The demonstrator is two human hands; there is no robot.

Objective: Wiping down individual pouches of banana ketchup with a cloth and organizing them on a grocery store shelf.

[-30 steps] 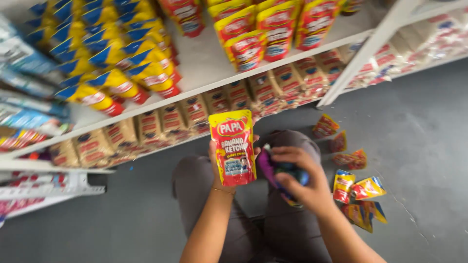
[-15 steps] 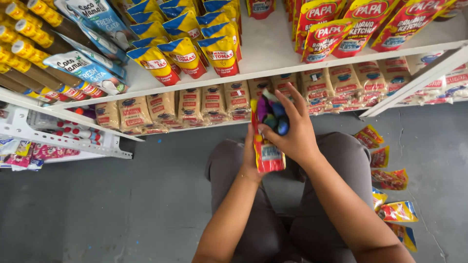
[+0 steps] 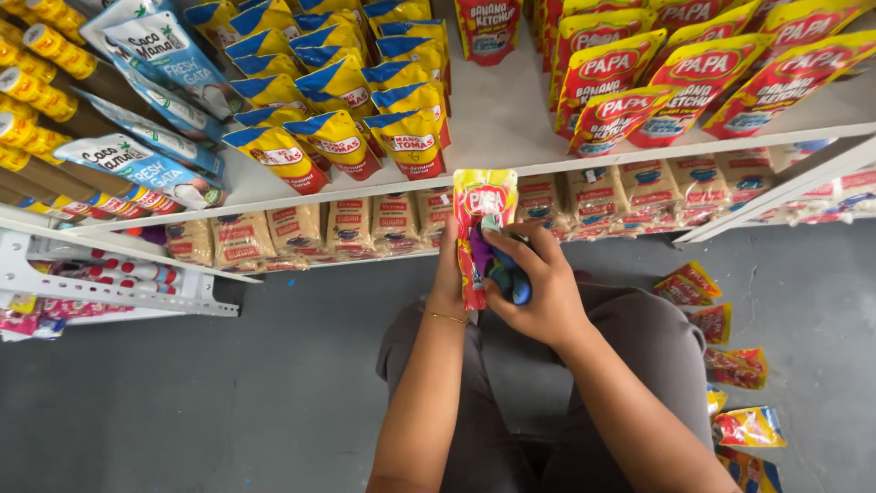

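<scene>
Fingers (image 3: 534,260) curled round cloth (image 3: 497,265)

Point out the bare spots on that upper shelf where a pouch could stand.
A bare white strip of the upper shelf lies between the blue-and-yellow pouches and the red pouches. Both sides are tightly packed.

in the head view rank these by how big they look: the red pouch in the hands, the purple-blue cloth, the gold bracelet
1. red pouch, held upright by the left hand
2. purple-blue cloth, bunched in the right hand and partly hidden, so its full size is unsure
3. gold bracelet, a thin chain
</scene>
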